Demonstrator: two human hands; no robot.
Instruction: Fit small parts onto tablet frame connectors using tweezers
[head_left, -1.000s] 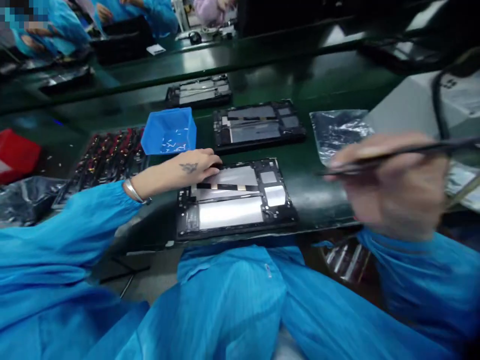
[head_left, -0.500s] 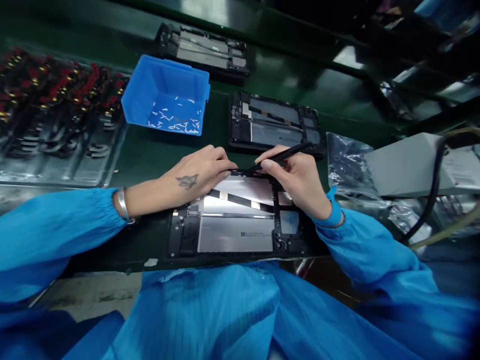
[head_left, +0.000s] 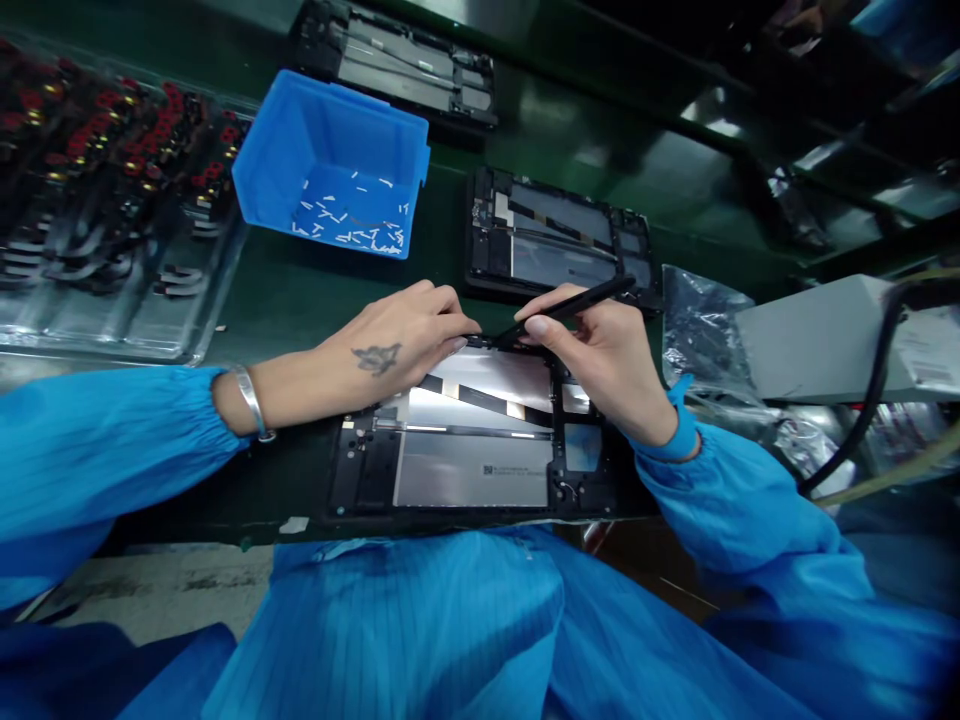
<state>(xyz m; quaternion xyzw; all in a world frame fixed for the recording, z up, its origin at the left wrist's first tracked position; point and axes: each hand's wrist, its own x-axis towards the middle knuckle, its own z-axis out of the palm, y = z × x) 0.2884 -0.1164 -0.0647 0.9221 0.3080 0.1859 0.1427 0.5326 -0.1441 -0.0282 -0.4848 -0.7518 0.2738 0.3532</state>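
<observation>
An opened tablet (head_left: 472, 470), with its silvery battery and a black ribbon cable showing, lies flat at the near edge of the bench. My left hand (head_left: 409, 335) rests over its far left part, thumb and fingers closed on the far edge; the fingertips are partly hidden. In my right hand (head_left: 600, 340) is a slim black tool that looks like tweezers (head_left: 577, 300), held like a pen. Its tip meets the tablet's far edge, just right of my left fingertips. Whatever small part the tip touches is too small to make out.
Beyond my hands stands a blue bin (head_left: 330, 160) with small white strips in it. Two more opened tablets lie behind, one at right (head_left: 562, 240), one farther back (head_left: 397, 70). A clear tray (head_left: 112, 330) of ribbon-like parts sits left; a plastic bag (head_left: 705, 320) and white box (head_left: 817, 330) sit right.
The view has shifted slightly. Both hands stay at the tablet's far edge, with the black tweezers in nearly the same place.
</observation>
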